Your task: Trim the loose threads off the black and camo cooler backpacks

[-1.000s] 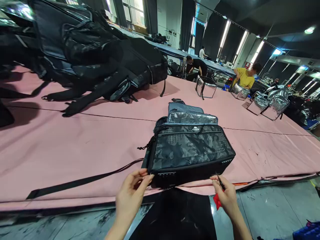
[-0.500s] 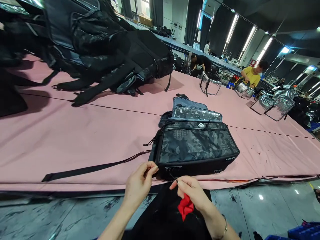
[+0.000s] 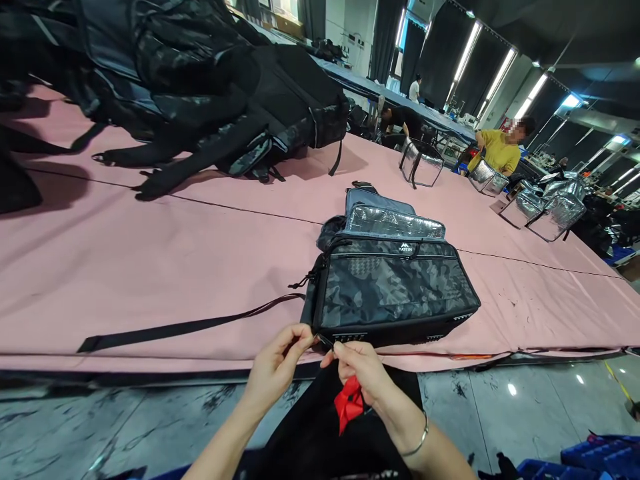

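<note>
A black and grey camouflage backpack (image 3: 390,290) lies on the pink-covered table in front of me, its silver-lined flap (image 3: 397,222) folded out on the far side. At the bag's near left corner, my left hand (image 3: 283,357) is closed in a pinch; whatever it grips is too small to make out. My right hand (image 3: 363,373) is closed around a thin, dark, pointed tool (image 3: 326,342), its tip at that same corner beside my left fingertips. Red cloth (image 3: 349,405) hangs below the right palm. A black strap (image 3: 190,328) trails leftward from the bag.
Black backpacks (image 3: 240,100) are piled at the far left of the pink table (image 3: 150,267). Silver-lined pieces (image 3: 555,210) stand at the right, near a person in a yellow top (image 3: 500,152). Blue crates (image 3: 600,460) sit on the floor at the lower right.
My right hand has moved left and slightly up, bringing the tool's tip to my left fingertips at the bag's corner. The left hand stays pinched in nearly the same place.
</note>
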`<state>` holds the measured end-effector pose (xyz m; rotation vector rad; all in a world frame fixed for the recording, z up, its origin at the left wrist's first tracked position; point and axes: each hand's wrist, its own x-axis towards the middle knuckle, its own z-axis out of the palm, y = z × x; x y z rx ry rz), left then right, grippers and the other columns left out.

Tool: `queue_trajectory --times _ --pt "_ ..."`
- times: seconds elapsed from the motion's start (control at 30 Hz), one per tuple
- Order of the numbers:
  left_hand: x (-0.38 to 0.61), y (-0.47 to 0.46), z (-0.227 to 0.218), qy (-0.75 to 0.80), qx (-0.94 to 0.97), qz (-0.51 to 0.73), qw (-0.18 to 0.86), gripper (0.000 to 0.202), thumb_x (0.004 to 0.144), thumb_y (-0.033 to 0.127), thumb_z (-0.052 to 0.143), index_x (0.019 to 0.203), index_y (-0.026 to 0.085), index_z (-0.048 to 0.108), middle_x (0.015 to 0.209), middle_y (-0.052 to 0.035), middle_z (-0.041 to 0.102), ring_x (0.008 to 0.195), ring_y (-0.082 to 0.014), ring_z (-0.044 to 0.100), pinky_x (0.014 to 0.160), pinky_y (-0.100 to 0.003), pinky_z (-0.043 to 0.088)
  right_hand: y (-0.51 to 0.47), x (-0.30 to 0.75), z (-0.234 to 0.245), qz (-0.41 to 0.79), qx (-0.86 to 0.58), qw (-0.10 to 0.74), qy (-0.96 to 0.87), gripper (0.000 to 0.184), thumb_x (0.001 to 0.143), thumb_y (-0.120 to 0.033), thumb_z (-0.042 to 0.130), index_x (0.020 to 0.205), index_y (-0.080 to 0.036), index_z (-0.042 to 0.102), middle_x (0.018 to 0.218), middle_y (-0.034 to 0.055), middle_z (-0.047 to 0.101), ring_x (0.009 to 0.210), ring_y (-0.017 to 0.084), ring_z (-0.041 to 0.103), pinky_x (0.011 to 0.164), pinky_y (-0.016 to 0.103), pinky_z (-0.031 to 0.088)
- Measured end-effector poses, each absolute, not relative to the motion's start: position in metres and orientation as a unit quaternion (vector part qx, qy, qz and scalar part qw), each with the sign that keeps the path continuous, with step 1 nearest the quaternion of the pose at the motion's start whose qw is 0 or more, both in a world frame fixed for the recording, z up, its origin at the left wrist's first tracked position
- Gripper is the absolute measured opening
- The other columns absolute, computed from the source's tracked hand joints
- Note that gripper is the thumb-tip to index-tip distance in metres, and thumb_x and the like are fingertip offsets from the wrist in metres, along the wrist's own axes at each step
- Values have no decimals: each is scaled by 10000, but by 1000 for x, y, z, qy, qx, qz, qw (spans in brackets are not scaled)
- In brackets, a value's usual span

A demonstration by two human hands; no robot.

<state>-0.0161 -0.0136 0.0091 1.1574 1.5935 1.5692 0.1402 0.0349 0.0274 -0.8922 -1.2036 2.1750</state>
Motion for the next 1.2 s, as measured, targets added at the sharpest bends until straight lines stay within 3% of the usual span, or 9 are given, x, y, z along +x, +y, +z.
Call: queue_trajectory --times 0.33,0.53,0.7,0.77,0.83,0.9,0.97,1.07,1.2 --pt "-16 -15 8 606 442 581 315 277 807 481 559 722 218 560 737 -8 589 742 -172 583 725 -260 489 36 135 29 773 -340 262 -466 587 647 -704 710 618 -121 647 391 -112 244 397 24 139 434 237 61" --pt "-19 -31 1 612 440 542 371 343 795 563 563 726 228 581 738 -15 631 757 -188 617 734 -270 515 33 149 27 773 -301 251 -499 526 763 -635 676 685 -115 665 410 -105 270 400 28 157 437 238 84" --pt "-45 -52 -19 641 429 478 420 554 685 718 574 444 221 548 520 -43 605 605 -220 626 563 -278 510 28 178 26 785 -302 267 -470 483 807 -596 668 761 -115 682 446 -109 251 412 26 142 436 227 76" --pt "-55 -53 -24 680 394 475 396 505 621 723 631 530 226 632 594 -46 667 668 -242 657 603 -292 534 29 189 26 781 -316 289 -455 474 806 -590 675 788 -117 684 460 -110 248 421 29 138 434 224 73" --pt "-60 -47 -24 714 352 488 359 521 564 699 694 792 231 708 866 -61 747 857 -272 683 765 -332 559 32 198 27 771 -324 315 -449 468 802 -585 681 809 -116 683 475 -104 266 434 36 153 435 222 84" --pt "-61 -34 -18 721 326 510 338 623 604 703 665 994 217 683 1109 -91 722 1049 -290 656 941 -382 520 35 204 29 757 -328 341 -451 468 802 -585 679 823 -117 680 486 -97 280 443 44 167 440 224 98" --pt "-57 -16 -11 708 317 534 336 648 698 703 578 1099 198 644 1205 -109 686 1131 -281 630 1015 -403 481 38 207 32 740 -330 360 -461 471 803 -592 671 834 -122 680 484 -93 284 444 53 180 445 228 109" --pt "-49 13 -2 700 305 558 325 660 705 702 548 1101 182 645 1175 -121 697 1091 -291 647 988 -424 502 40 211 37 704 -346 382 -488 480 813 -608 647 848 -130 686 477 -86 294 446 64 198 457 234 135" --pt "-29 24 3 706 300 563 309 543 619 662 648 885 193 706 979 -100 748 964 -299 675 945 -439 515 38 220 51 636 -382 420 -523 499 820 -629 618 865 -139 703 481 -84 279 450 76 202 466 237 165"
